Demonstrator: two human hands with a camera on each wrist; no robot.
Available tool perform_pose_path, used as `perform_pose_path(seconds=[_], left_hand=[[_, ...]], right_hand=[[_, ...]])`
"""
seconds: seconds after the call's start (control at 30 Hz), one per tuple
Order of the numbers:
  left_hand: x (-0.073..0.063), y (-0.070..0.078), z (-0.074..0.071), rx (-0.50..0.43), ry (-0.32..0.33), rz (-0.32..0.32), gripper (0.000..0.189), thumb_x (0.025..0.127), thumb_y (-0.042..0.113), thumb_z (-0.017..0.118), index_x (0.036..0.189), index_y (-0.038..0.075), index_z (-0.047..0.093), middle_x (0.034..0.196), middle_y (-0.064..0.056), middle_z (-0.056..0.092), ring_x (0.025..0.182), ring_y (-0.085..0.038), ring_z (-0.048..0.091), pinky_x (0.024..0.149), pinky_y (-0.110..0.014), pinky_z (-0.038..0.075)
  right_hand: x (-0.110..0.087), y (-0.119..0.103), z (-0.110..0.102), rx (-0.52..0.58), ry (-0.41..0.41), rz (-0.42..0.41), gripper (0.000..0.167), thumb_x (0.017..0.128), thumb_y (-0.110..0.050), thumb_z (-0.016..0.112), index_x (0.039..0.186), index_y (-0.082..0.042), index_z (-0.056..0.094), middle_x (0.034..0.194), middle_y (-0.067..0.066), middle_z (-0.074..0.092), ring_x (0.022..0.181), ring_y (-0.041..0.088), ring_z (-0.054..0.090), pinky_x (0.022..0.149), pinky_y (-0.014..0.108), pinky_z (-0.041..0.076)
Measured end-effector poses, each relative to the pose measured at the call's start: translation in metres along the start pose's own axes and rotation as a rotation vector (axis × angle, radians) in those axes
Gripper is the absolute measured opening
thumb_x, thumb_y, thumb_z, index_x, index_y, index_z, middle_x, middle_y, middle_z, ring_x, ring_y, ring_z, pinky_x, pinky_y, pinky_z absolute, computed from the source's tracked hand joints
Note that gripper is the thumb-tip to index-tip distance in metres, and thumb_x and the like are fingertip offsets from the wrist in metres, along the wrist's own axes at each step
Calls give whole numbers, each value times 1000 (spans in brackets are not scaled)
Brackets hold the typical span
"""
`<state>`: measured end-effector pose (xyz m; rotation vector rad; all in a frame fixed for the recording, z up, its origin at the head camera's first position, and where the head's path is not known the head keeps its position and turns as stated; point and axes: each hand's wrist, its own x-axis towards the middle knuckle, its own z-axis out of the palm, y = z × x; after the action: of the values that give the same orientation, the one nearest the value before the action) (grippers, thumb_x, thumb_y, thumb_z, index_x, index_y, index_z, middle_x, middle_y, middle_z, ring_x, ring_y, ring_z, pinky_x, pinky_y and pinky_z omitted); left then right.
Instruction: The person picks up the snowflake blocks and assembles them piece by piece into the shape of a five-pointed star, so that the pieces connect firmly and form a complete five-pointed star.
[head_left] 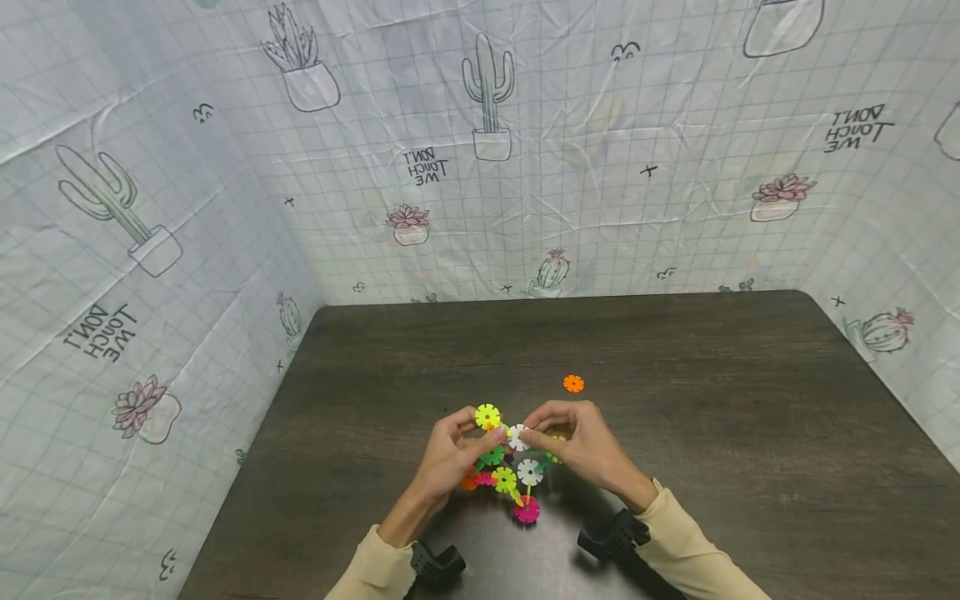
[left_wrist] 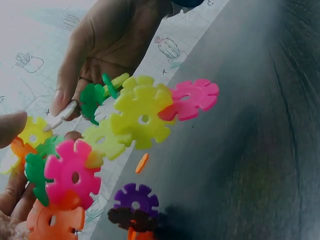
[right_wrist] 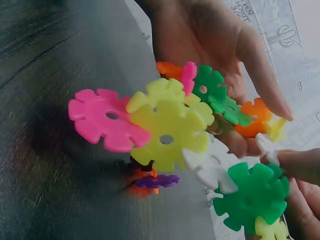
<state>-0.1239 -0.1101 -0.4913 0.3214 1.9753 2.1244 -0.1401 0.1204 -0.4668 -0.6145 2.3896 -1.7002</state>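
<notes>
A joined cluster of notched plastic snowflake discs hangs between both hands in the head view. My left hand [head_left: 450, 454] grips its left side, thumb in front and fingers behind, around a yellow disc [head_left: 487, 416] and an orange one [right_wrist: 254, 117]. My right hand [head_left: 588, 442] pinches a white disc [head_left: 518, 437] by its edge, close to the left thumb tip. Lower in the cluster are a second white disc [head_left: 529, 472], a yellow disc [head_left: 504, 479] and a pink disc [head_left: 527, 509]. Green discs [right_wrist: 252, 197] link on near the right fingers.
One loose orange disc [head_left: 573, 383] lies on the dark wooden table [head_left: 712, 400] beyond the right hand. Below the cluster, a purple disc [left_wrist: 136, 199] shows with brown and orange ones. Cactus-print cloth [head_left: 525, 208] surrounds the table's back and sides.
</notes>
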Motion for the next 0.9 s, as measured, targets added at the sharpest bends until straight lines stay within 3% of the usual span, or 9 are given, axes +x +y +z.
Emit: perform_pose_path(seconds=[0.17,0.3,0.43,0.57,0.77,0.9], left_hand=[[2,-1,5,-13,20,7,21,101,19,70,108,2,60,106,-4,70,75,-8,71,63,-19,50],[5,1,8,-20,33,10,21,101,19,70,109,2,59,104,-2,68,74,-8,69,59,-19,46],[9,5,7,-23,19,9,22,100,18,71,111,4,59,104,-2,70,81,-13,74,62,-21,50],[11,7,2,11,-9,-4,35,96,12,76,121,-1,58,108,-7,76,93,-19,78,76,-29,61],[13,9,-5,95,-39,-54,53,91,14,82,134,-4,57,110,-11,77,89,-15,76,81,-32,64],[13,11,-13,108,-42,-39,49,91,12,81,132,-4,60,110,-14,77,86,-17,74,81,-29,63]], right_hand=[[-2,2,2,-23,62,-30,10,92,-22,82,95,-14,77,85,0,80,78,13,74,77,27,60],[-1,3,3,-17,95,-36,8,92,-20,82,95,-14,77,87,1,81,78,13,76,71,28,60],[1,2,2,-14,115,-28,9,91,-21,83,95,-15,78,90,2,82,80,13,77,69,28,60],[2,0,2,-29,112,-5,9,91,-24,83,95,-18,79,93,0,81,83,13,77,69,29,60],[4,1,5,-62,83,-17,8,95,-29,78,100,-22,79,97,-4,81,87,9,77,76,27,60],[8,9,5,-28,117,-74,19,105,-28,65,106,-16,79,101,4,81,93,19,78,84,29,61]])
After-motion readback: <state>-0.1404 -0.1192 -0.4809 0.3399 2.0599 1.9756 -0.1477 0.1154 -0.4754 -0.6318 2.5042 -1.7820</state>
